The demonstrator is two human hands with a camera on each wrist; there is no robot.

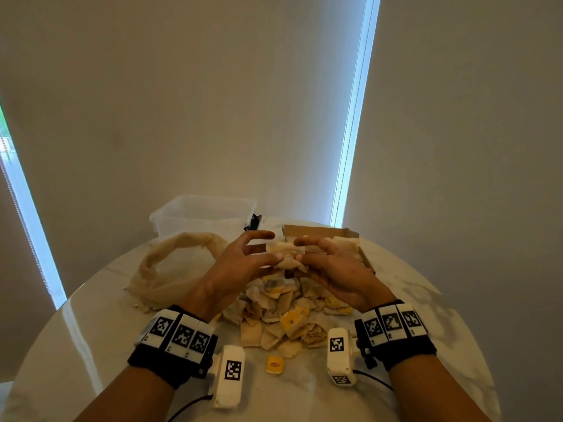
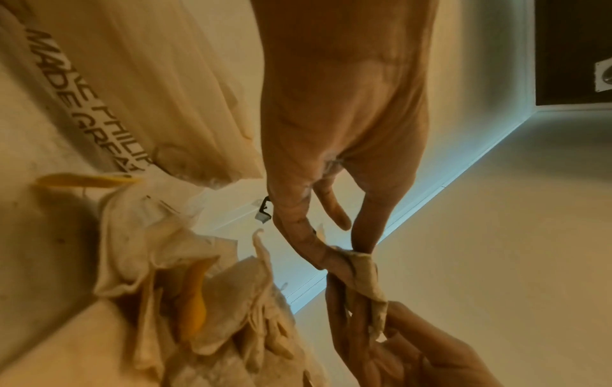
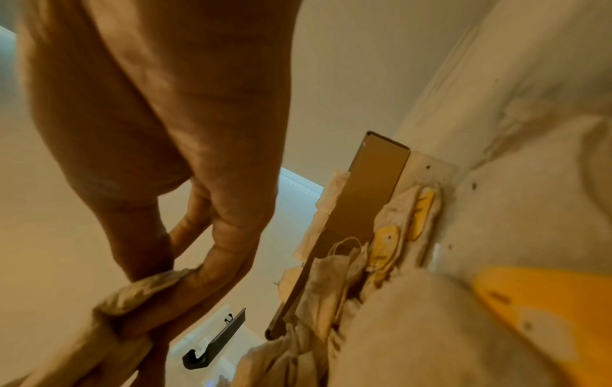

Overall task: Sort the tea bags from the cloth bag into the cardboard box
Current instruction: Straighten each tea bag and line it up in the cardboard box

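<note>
Head view: left hand (image 1: 243,260) and right hand (image 1: 332,263) both pinch one tea bag (image 1: 288,260) above the pile (image 1: 286,315) mid-worktop; best flattened, then laid in the cardboard box (image 1: 323,231) at the far edge.

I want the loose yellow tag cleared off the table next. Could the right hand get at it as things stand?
Probably, but not yet: the right hand and left hand both pinch one tea bag. The yellow tag lies alone near the wrists, nothing covering it.

Beige tea bags (image 1: 283,318) heaped between limp cloth bag (image 1: 170,266), cardboard box (image 1: 323,231).
</note>
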